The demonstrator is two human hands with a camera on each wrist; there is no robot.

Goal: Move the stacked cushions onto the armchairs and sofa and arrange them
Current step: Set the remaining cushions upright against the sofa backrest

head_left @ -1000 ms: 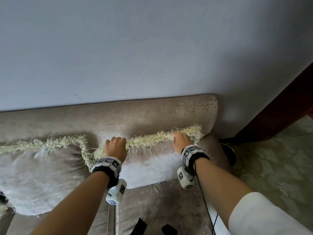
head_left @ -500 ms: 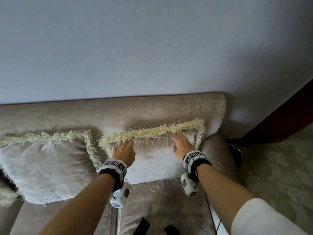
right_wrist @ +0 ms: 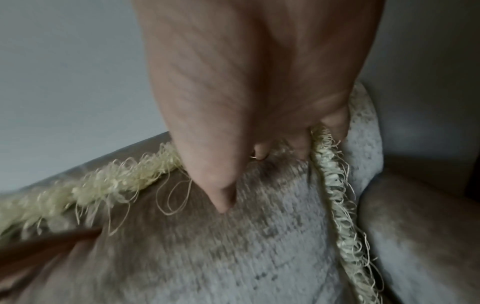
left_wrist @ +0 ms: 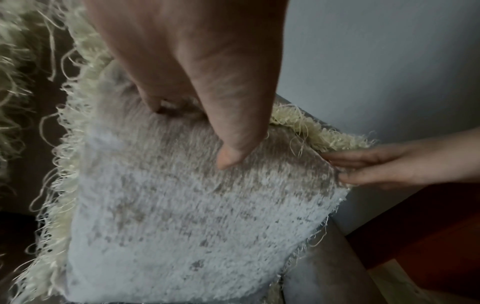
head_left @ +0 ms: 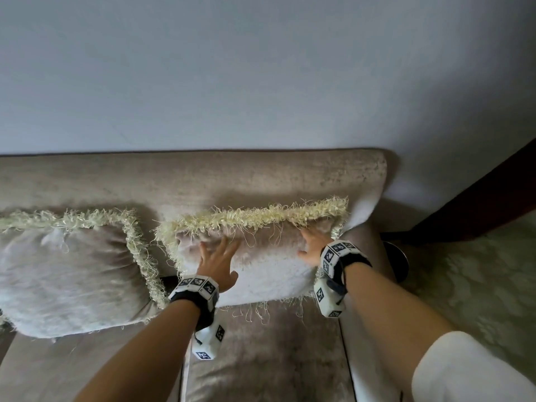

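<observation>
At the far left, a pale grey plush cushion with a cream looped fringe (head_left: pixel 66 274) leaned against the backrest of the beige velvet sofa (head_left: pixel 261 175), its right edge just beside a second cushion of the same fabric and fringe (head_left: pixel 269 265). That second cushion stood propped against the backrest at the sofa's right end, its lower edge on the seat. The left hand (head_left: pixel 216 264) lay flat on its front face, fingers straight and spread, pressing into the pile and holding nothing. Further right, the right hand (head_left: pixel 313 246) rested on the cushion's upper right part with fingers extended, the fingertips (right_wrist: pixel 301 148) at the corner fringe; whether any curled behind it could not be told. Beyond, the sofa's rounded armrest (head_left: pixel 368 245) touched the cushion's side. A patterned pale carpet (head_left: pixel 464 280) lay at the right.
</observation>
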